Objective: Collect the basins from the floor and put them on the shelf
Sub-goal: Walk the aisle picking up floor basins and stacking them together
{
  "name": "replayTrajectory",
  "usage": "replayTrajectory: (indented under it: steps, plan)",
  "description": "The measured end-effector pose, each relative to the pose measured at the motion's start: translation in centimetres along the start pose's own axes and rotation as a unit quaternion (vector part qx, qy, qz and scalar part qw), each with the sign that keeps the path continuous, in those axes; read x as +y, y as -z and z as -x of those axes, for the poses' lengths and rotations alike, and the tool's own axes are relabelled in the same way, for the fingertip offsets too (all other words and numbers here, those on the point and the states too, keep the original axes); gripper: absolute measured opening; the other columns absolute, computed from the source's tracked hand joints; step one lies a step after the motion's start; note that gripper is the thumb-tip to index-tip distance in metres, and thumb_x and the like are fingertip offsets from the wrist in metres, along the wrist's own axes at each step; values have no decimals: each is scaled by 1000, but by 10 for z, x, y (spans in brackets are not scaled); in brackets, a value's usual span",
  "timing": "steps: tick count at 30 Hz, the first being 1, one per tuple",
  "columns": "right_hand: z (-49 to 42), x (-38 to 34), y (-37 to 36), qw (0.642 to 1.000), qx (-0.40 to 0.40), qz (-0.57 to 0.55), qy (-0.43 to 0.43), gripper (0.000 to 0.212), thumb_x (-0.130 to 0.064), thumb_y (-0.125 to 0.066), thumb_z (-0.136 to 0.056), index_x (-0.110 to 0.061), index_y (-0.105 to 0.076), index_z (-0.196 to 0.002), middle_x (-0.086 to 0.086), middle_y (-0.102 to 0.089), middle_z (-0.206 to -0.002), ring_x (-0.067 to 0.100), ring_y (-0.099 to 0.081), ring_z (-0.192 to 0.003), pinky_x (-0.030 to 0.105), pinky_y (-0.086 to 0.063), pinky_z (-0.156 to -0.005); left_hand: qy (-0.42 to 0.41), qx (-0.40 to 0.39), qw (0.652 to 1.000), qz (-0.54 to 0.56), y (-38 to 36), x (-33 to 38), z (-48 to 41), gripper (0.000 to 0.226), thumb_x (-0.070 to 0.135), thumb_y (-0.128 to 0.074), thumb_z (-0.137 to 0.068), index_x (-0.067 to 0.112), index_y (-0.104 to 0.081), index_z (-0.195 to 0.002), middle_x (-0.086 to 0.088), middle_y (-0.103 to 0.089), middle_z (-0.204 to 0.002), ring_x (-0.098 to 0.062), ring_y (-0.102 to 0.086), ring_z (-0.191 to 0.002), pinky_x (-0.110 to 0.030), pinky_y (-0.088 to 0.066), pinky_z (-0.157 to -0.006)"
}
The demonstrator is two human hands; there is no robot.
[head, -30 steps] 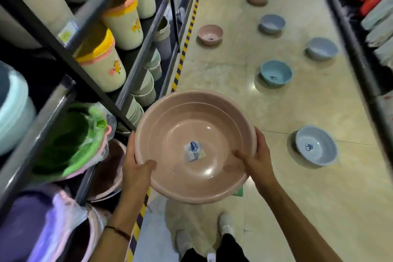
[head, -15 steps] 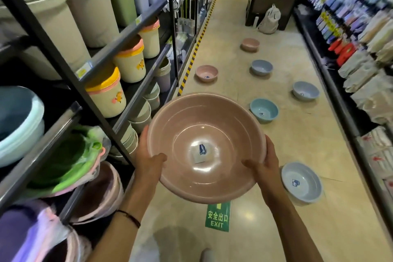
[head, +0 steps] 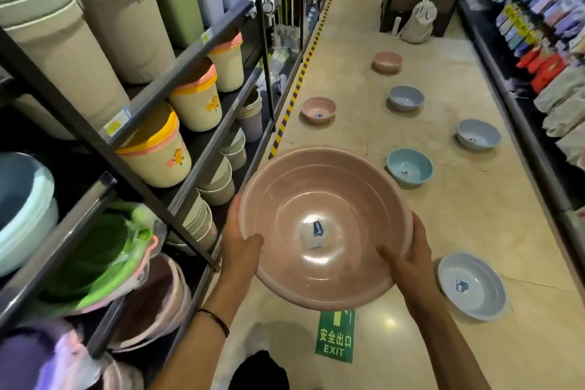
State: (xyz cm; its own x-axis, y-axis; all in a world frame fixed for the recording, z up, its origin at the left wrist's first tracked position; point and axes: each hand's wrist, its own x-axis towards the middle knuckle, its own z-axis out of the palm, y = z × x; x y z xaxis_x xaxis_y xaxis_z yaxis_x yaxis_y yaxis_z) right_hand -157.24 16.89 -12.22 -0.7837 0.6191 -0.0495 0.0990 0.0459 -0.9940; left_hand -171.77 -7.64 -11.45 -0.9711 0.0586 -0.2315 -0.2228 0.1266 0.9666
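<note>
A green floor sign [head: 335, 336] reads "安全出口" above "EXIT". The sticker [head: 313, 234] inside the pink basin [head: 323, 225] is too blurred to read.

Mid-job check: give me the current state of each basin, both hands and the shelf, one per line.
Large pink basin: held upright in the air, sticker inside.
Left hand: gripping its rim.
Right hand: gripping its rim.
Grey basin: on the floor, nearest.
Teal basin: on the floor.
Small pink basin: on the floor by the striped tape.
Three farther basins: on the floor.
Shelf: stocked with bins and basins.
</note>
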Motion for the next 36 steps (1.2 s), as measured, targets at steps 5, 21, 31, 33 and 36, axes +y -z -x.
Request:
replayTrajectory:
  steps: [5,21,31,33,36]
  plan:
    - [-46,22,-34,999,46,18,-6,91,-55,-76,-72,-41,-40,-154,-20,-62,-139,1,-66,-123,26,-57,-90,21,-15,1000,-8,-14,-7,-75,99,-12,-62,-79,55,-43,-150,11,-59,-137,-17,-61,-121,-43,-62,-88]
    - [-215,69,-104,977,166,39,-127,85,-13,-73,-87,-18,-36,-163,12,-55,-154,36,-58,-137,62,-54,-108,57,-144,982,-111,-83,10,-310,82,-10,-62,-86,39,-48,-150,0,-65,-130,-27,-65,-117,-57,-62,-95]
    - [-322,134,-85,973,166,46,-151,84,-53,-69,-78,-31,-46,-155,-31,-67,-131,-2,-68,-118,21,-57,-87,82,-161,973,-142,-172,-22,-389,77,-11,-61,-90,36,-48,-150,-2,-63,-132,-26,-64,-119,-53,-61,-96]
    - [-343,152,-81,970,162,54,-172,77,-52,-70,-79,-40,-46,-152,-36,-65,-129,-7,-67,-117,15,-58,-82,87,-157,973,-146,-190,-40,-408,76,-12,-63,-89,39,-51,-144,0,-64,-131,-24,-63,-119,-48,-60,-95]
    - [-368,192,-76,964,156,77,-199,76,-37,-74,-85,-32,-45,-155,-34,-65,-130,-8,-65,-117,17,-56,-86,99,-160,972,-143,-214,-69,-436,78,-10,-68,-85,32,-49,-148,-2,-62,-133,-24,-62,-121,-42,-57,-94]
